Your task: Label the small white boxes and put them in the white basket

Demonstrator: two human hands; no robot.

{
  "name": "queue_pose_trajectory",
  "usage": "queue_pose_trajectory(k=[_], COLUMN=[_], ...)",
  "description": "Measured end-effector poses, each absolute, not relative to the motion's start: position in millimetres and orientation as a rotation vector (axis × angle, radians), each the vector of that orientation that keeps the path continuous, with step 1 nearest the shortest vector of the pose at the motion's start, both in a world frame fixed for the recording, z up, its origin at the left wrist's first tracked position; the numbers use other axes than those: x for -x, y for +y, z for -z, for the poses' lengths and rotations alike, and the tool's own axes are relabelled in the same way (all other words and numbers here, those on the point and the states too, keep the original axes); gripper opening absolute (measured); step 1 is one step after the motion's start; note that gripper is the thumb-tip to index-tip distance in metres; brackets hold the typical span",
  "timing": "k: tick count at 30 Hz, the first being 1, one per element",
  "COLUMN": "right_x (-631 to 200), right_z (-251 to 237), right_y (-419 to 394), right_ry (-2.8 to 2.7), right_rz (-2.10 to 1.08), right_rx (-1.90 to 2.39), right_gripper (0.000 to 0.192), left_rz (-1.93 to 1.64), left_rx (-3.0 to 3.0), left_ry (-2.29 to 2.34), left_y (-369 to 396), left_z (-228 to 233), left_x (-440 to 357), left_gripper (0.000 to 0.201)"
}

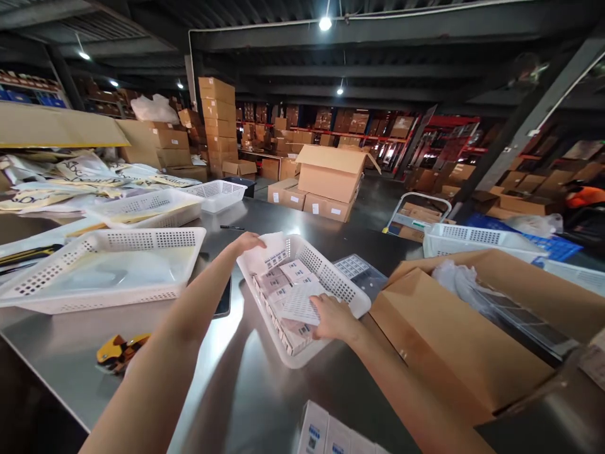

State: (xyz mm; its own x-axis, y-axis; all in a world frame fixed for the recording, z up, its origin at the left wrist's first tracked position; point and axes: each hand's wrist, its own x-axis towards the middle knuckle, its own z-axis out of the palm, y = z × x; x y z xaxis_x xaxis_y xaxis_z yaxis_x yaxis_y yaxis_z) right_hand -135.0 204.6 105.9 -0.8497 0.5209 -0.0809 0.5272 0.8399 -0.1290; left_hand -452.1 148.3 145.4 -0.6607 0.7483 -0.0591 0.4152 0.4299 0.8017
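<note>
Reaching into the white basket (352,301), both hands work with small boxes (278,296). The left hand (248,243) lies flat and open on the basket's far corner. The right hand (333,318) pinches a white sheet (300,304) on top of the boxes in the basket. The basket looks almost full. More boxes (331,435) wait on the surface (246,378) near the basket. A brown carton (454,340) sits open right of the basket.

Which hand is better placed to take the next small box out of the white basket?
Probably the right hand: it already rests on the small boxes inside the white basket. The left hand only touches the far rim.
</note>
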Motion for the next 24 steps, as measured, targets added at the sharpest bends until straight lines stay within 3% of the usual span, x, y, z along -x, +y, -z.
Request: queue_pose_trajectory(k=[3, 5, 9, 13, 16, 18, 24], right_x=[133.2, 127.5, 118.9, 139.7, 172.2, 192.5, 230.0], right_z=[-109.9, -120.9, -156.5, -183.8, -189.0, -185.8, -153.5], right_y=[213.5, 223.4, 246.1, 245.2, 225.3, 206.1, 140.5], right_ry=[3.007, 3.092, 3.279, 3.234, 3.116, 3.015, 2.764], right_rz=[0.315, 0.436, 0.965, 1.708, 2.074, 2.230, 2.306], right_rx=[-0.941, -1.047, -1.192, -0.915, -0.703, -0.615, -0.537], right_gripper=[0.024, 0.011, 0.039, 0.062, 0.065, 0.065, 0.087], left_rz=[-1.088, -1.130, -1.330, -1.637, -1.826, -1.922, -2.065], left_rx=[-0.965, -0.958, -1.022, -1.212, -1.273, -1.190, -0.676], left_ry=[2.324, 2.352, 2.317, 2.053, 1.752, 1.624, 1.508], left_y=[171.6, 176.6, 159.5, 117.6, 75.0, 44.6, -48.8], left_z=[-145.1, -150.5, -171.6, -194.8, -202.3, -200.1, -161.9], left_x=[455.5, 458.6, 453.0, 414.6, 373.7, 351.3, 332.7], left_gripper=[0.028, 0.028, 0.024, 0.019, 0.050, 0.065, 0.072])
